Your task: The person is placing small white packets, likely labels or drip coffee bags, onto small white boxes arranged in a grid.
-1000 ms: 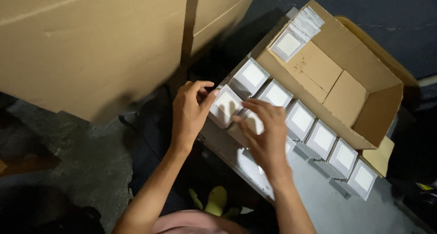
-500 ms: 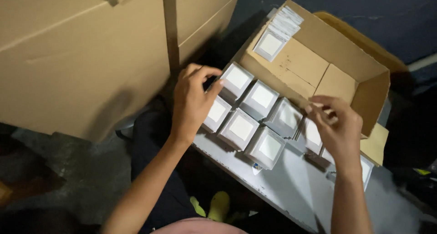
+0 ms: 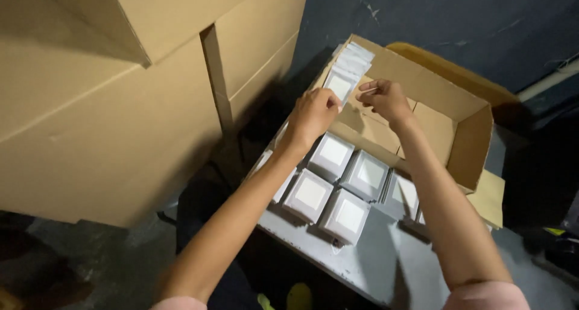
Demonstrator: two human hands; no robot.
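While reaching into open cardboard box (image 3: 464,141) at 12 o'clock, left hand (image 3: 313,114) and right hand (image 3: 386,99) both pinching stack of clear packets (image 3: 347,75). Five white square boxes (image 3: 310,192) visible below at 6 o'clock.

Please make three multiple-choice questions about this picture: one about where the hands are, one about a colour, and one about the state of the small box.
1. Where are the left hand and right hand?
A. On the floor
B. At the stack of clear packets in the open cardboard box
C. Behind the large cartons

2. What colour are the faces of the square packs on the grey table?
A. White
B. Red
C. Green

3. In what state is the small cardboard box?
A. Taped shut
B. Crushed flat
C. Open, flaps up

Answers:
1 B, both hands touch the packets at the box's far corner.
2 A, each pack shows a white square.
3 C, its inside is visible.
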